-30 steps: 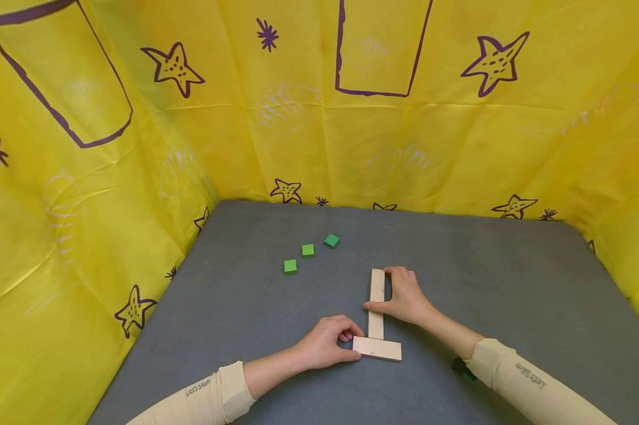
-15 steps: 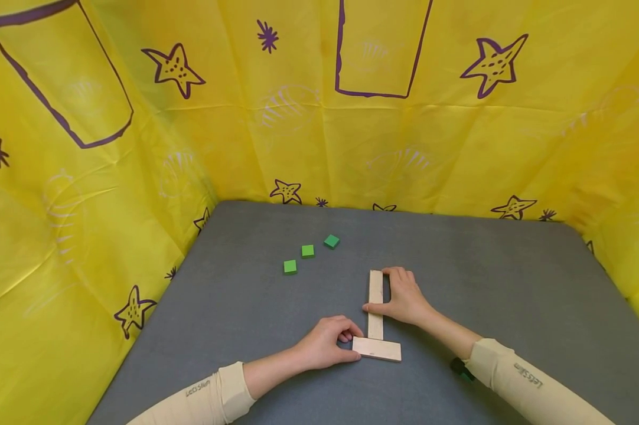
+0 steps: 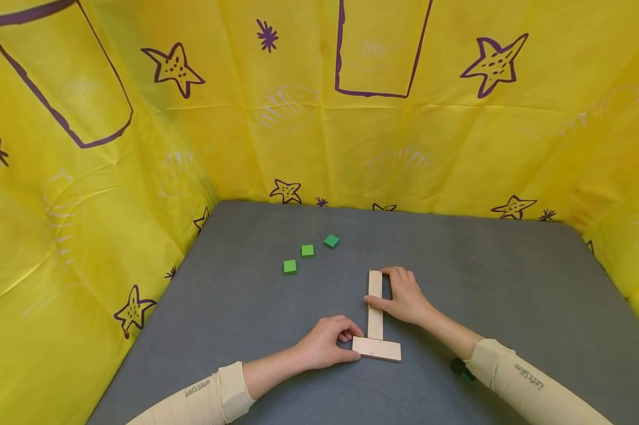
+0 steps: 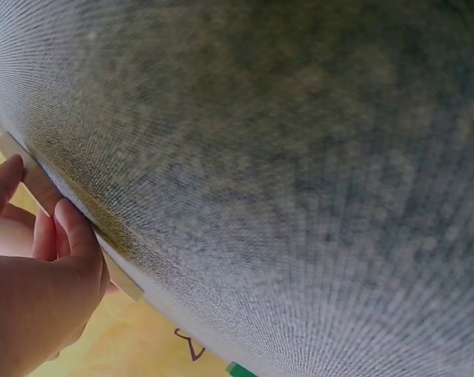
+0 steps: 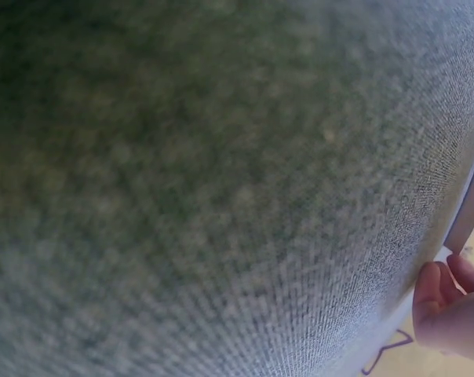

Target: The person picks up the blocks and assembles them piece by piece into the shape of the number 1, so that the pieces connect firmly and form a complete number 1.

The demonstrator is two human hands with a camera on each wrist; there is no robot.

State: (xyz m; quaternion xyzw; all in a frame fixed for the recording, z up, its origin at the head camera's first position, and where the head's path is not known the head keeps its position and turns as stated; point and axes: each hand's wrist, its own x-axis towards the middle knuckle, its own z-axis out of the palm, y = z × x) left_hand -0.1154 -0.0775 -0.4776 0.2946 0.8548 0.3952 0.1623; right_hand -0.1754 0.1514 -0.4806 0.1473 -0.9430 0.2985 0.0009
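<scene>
A pale wooden block (image 3: 380,349) lies crosswise on the grey table, forming the foot of an upside-down T. My left hand (image 3: 327,342) pinches its left end between thumb and fingers; the left wrist view also shows this hand (image 4: 45,290) at the block's edge. Running away from its middle is a narrow wooden strip (image 3: 375,324), whose near end meets or nearly meets the crosswise block. My right hand (image 3: 407,298) grips the strip's far half, thumb across it and fingers at its far right side. Whether the strip is one piece or two under the thumb, I cannot tell.
Three small green blocks lie in a slanting row beyond the hands: two light green, (image 3: 290,267) being the nearest block, and a darker green block (image 3: 331,241). A dark object (image 3: 462,369) shows partly beneath the right sleeve. Yellow patterned cloth (image 3: 319,136) walls the grey table (image 3: 511,283).
The strip's far end has shifted very slightly left. My right thumb has moved a little farther up the strip. The left hand and the crosswise block stay practically still.
</scene>
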